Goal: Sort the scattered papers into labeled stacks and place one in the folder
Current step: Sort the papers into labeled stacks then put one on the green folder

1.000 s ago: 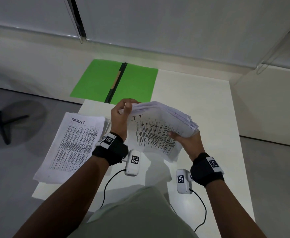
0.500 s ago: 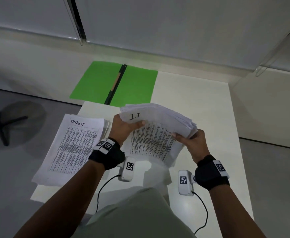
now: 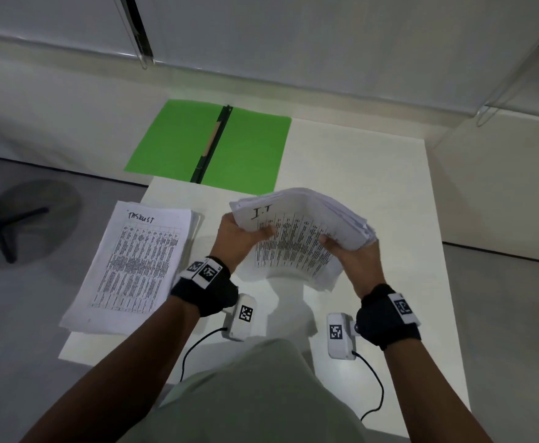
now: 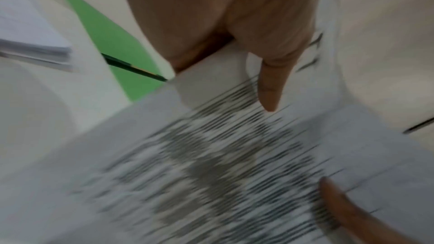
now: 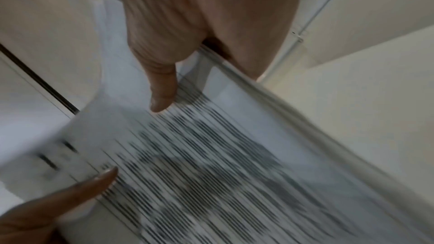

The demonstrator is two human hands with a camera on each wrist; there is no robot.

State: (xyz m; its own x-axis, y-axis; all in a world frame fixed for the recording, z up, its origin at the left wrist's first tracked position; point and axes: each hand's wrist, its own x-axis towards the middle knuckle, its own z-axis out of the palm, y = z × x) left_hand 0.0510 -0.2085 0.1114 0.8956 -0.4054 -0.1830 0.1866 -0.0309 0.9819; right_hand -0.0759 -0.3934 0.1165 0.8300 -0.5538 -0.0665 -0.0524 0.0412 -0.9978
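Both hands hold a thick stack of printed papers (image 3: 296, 238) headed "I.T" above the white table (image 3: 373, 174). My left hand (image 3: 239, 235) grips its left edge, thumb lying across the top sheet (image 4: 234, 155). My right hand (image 3: 348, 254) grips the right edge, thumb on the top sheet (image 5: 223, 164), fingers under the stack. The stack bows and tilts toward me. A second stack (image 3: 137, 263) headed "TASKLIST" lies flat at the table's left, overhanging the edge. An open green folder (image 3: 245, 151) lies at the table's far left corner.
A dark pen (image 3: 212, 145) lies along the folder's spine. White walls rise behind and to the right of the table. A chair base (image 3: 3, 225) stands on the grey floor to the left. Cables trail from the wrist cameras near the table's front edge.
My left hand slid from the stack's top corner down to its left edge, thumb now on the top sheet. The "I.T" heading came into view and the stack tipped flatter.
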